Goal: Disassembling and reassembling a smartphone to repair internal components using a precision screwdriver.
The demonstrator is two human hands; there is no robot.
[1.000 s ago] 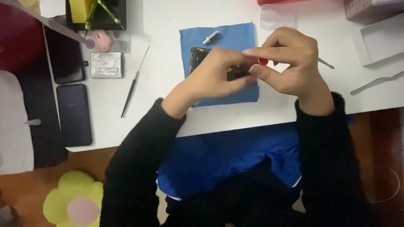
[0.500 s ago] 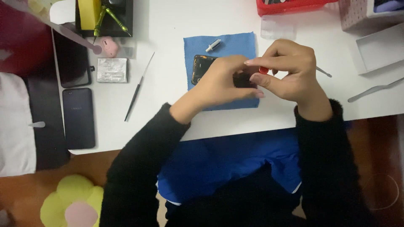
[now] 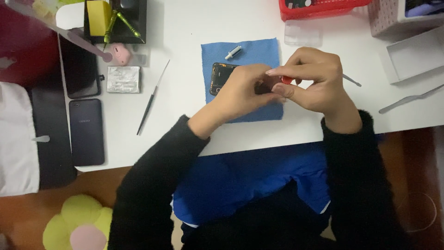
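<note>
Far left on the white table: two dark phones lying flat, one at 12 o'clock of the other, a silver foil square just right of the upper one, then a thin probe tool angled toward 1 o'clock. Centre: blue cloth with a small grey cylinder near its top edge. On the cloth, an opened phone body, its right part covered by the left hand, fingers curled down onto it. Right hand touches the left at 3 o'clock, thumb and forefinger pinching a small red-tipped tool. Red basket at 12 o'clock, metal tweezers far right.
</note>
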